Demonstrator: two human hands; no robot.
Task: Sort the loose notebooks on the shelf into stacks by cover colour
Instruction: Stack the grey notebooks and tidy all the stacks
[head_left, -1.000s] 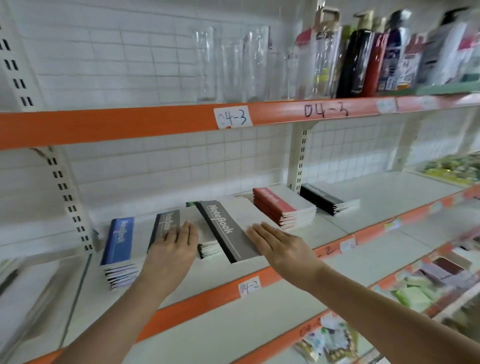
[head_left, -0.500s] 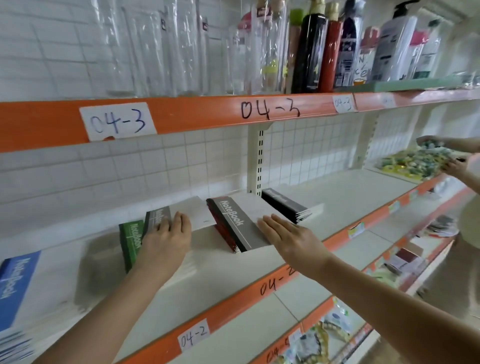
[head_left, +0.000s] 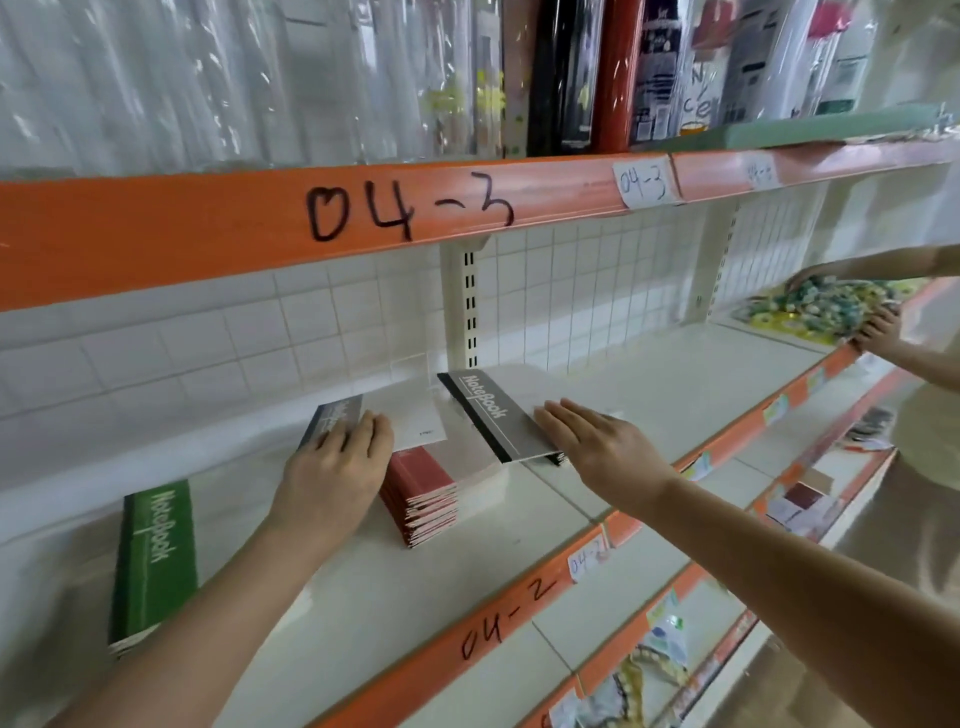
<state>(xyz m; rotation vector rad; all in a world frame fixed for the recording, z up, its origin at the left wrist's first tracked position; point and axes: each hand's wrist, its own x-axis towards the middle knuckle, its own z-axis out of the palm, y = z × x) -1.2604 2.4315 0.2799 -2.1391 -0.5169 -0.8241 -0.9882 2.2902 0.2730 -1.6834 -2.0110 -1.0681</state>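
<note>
Under right fingers (head_left: 563, 421) (flat): grey notebook (head_left: 493, 415)

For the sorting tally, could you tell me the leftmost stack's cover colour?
Green, clearest in the head view.

The shelf (head_left: 649, 395) looks like smooth painted metal with a faint sheen, its orange edge strip (head_left: 208, 234) glossy. The notebooks' covers look like matt card: the grey notebook (head_left: 493, 415), red stack (head_left: 423, 483), green notebook (head_left: 156, 551). The back wall (head_left: 208, 353) shows glossy white tiles.
</note>
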